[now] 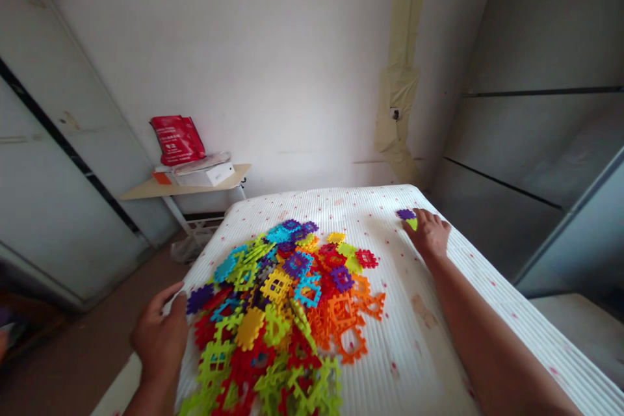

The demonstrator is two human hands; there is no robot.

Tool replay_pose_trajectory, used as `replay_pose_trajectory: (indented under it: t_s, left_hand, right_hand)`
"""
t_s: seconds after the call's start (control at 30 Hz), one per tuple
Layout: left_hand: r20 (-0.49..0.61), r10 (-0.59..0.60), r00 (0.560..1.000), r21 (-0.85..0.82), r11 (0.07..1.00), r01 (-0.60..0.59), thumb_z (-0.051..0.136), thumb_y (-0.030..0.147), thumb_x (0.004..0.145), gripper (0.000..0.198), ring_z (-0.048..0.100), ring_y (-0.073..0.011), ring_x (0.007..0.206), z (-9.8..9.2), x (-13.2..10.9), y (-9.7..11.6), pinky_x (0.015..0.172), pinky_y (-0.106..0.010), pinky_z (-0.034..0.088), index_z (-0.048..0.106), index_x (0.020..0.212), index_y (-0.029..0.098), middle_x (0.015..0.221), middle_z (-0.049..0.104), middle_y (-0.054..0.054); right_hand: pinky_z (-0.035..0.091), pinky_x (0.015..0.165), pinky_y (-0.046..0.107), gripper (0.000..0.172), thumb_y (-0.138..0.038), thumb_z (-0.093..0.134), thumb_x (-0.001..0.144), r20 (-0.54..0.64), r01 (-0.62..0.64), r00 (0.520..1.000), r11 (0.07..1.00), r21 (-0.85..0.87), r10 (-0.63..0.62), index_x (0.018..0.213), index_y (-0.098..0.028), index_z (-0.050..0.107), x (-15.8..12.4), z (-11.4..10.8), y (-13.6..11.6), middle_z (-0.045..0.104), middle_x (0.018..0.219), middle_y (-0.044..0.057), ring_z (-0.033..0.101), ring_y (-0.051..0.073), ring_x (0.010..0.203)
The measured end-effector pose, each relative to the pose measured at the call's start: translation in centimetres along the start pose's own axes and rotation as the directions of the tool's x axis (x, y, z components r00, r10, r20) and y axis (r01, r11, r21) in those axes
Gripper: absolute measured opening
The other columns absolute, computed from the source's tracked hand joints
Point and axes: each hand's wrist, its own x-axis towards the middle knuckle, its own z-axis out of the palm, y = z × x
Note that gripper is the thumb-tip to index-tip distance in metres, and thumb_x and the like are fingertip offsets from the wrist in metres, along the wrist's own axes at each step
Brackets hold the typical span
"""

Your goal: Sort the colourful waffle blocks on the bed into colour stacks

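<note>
A heap of colourful plastic interlocking tiles [277, 286] with toothed edges lies on the white covered surface [404, 312]. Beside the heap's left side is my left hand [160, 331], its thumb and fingers apart with nothing visible between them. The closest tile to it is a dark purple tile [199, 299], which it does not clearly touch. At the far right, away from the heap, my right hand [429, 233] has its thumb and fingers on a lime-green tile [413, 223], partly hidden by the hand. A purple tile [405, 214] sits right against that green one.
Behind on the left, a small table [141, 190] bears a white box [209, 174] and a red bag [176, 140]. Grey cabinets stand on the left [58, 195] and right [531, 123]. A white wall [292, 65] with a taped socket [395, 114] closes off the far side.
</note>
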Motion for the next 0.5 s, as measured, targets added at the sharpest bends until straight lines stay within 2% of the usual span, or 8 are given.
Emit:
replay_pose_trajectory:
  t_s: [0.07,0.13,0.2,0.27,0.33,0.37,0.43,0.5]
  left_hand:
    - [0.105,0.026,0.994,0.008,1.000,-0.027,0.052,0.044,0.070,0.037,0.061,-0.0194,0.070,-0.6,0.4,2.5,0.060,-0.027,0.046,0.066,0.098,0.023,0.083,0.069,0.001]
    - [0.237,0.161,0.958,0.002,0.986,-0.166,0.050,0.043,0.071,0.034,0.062,-0.0203,0.077,-0.6,0.9,5.5,0.068,-0.027,0.047,0.068,0.091,0.021,0.087,0.069,0.000]
    - [0.422,0.321,0.848,-0.017,0.938,-0.346,0.050,0.043,0.072,0.034,0.063,-0.0206,0.082,0.2,1.3,8.7,0.074,-0.027,0.047,0.069,0.088,0.020,0.090,0.070,-0.002]
    - [0.572,0.432,0.697,-0.081,0.875,-0.476,0.046,0.041,0.075,0.035,0.063,-0.0195,0.088,1.7,1.7,11.4,0.080,-0.025,0.045,0.069,0.091,0.019,0.094,0.070,-0.003]
    - [0.668,0.491,0.559,-0.091,0.799,-0.594,0.043,0.036,0.078,0.036,0.062,-0.0181,0.093,3.8,1.9,13.6,0.083,-0.023,0.043,0.068,0.095,0.018,0.098,0.070,-0.004]
    - [0.721,0.477,0.502,-0.055,0.762,-0.646,0.042,0.033,0.079,0.036,0.061,-0.0174,0.095,5.0,1.9,14.4,0.084,-0.023,0.043,0.068,0.098,0.018,0.100,0.070,-0.004]
    - [0.767,0.453,0.455,-0.035,0.737,-0.675,0.046,0.027,0.076,0.031,0.062,-0.0170,0.092,7.5,1.7,15.5,0.082,-0.022,0.044,0.070,0.093,0.019,0.098,0.071,-0.003]
    - [0.795,0.429,0.429,-0.012,0.719,-0.695,0.049,0.022,0.073,0.029,0.062,-0.0171,0.094,9.8,1.4,16.1,0.082,-0.022,0.043,0.070,0.092,0.020,0.100,0.070,-0.003]
  right_hand:
    - [0.030,0.090,0.039,0.039,-0.037,0.041,0.088,-0.001,0.183,0.983,0.979,0.083,-0.184,0.118,-0.016,0.054,-0.2,0.2,-1.1,0.056,0.122,0.013,0.047,0.026,0.109]
    - [0.032,0.090,0.033,0.035,-0.034,0.038,0.090,0.059,0.341,0.933,0.925,0.168,-0.355,0.113,-0.016,0.057,-0.6,0.7,-2.7,0.058,0.118,0.011,0.049,0.023,0.106]
    - [0.035,0.088,0.029,0.033,-0.032,0.037,0.091,0.149,0.439,0.866,0.867,0.236,-0.478,0.107,-0.017,0.061,-1.2,1.2,-4.4,0.062,0.110,0.010,0.053,0.020,0.099]
    - [0.037,0.084,0.027,0.031,-0.029,0.036,0.091,0.237,0.498,0.796,0.825,0.267,-0.557,0.098,-0.018,0.063,-1.9,1.6,-5.7,0.064,0.099,0.008,0.055,0.018,0.092]
    - [0.037,0.082,0.027,0.030,-0.027,0.036,0.090,0.278,0.539,0.749,0.798,0.271,-0.601,0.089,-0.017,0.065,-2.4,1.9,-6.4,0.064,0.090,0.008,0.055,0.018,0.087]
    - [0.037,0.082,0.027,0.031,-0.026,0.036,0.090,0.276,0.549,0.743,0.791,0.270,-0.610,0.085,-0.016,0.065,-2.5,2.0,-6.5,0.064,0.087,0.008,0.055,0.017,0.086]
    - [0.037,0.081,0.026,0.031,-0.025,0.036,0.090,0.240,0.550,0.752,0.786,0.283,-0.613,0.082,-0.016,0.064,-2.7,2.3,-6.4,0.063,0.084,0.008,0.054,0.016,0.084]
    - [0.038,0.079,0.025,0.030,-0.023,0.036,0.089,0.197,0.546,0.766,0.781,0.302,-0.612,0.081,-0.016,0.064,-2.7,2.5,-6.2,0.063,0.084,0.007,0.053,0.016,0.082]
